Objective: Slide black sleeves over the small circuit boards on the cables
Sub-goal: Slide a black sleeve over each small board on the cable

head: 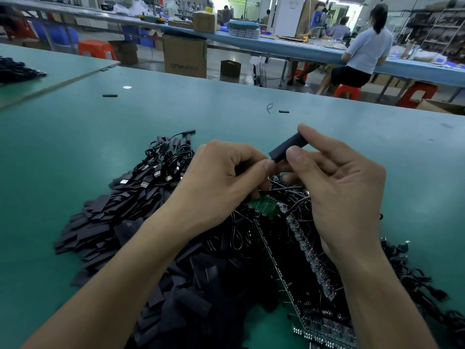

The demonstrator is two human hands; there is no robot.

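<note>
My right hand [337, 187] pinches a flat black sleeve [286, 148] between thumb and forefinger, tilted up to the right. My left hand [221, 180] is closed on a small part at the sleeve's lower end; what it grips is hidden by the fingers. A small green circuit board [264, 205] shows just under my left hand. Below both hands lies a tangle of black cables [289, 195] and long strips of circuit boards [309, 253]. A heap of loose black sleeves [105, 222] spreads to the left and front.
Cables with USB plugs [156, 172] are piled behind the sleeves. Two stray sleeves [110, 95] [283, 111] lie far out on the green table [251, 96]. A seated person [362, 51] works at another bench beyond, among cardboard boxes [185, 55] and red stools.
</note>
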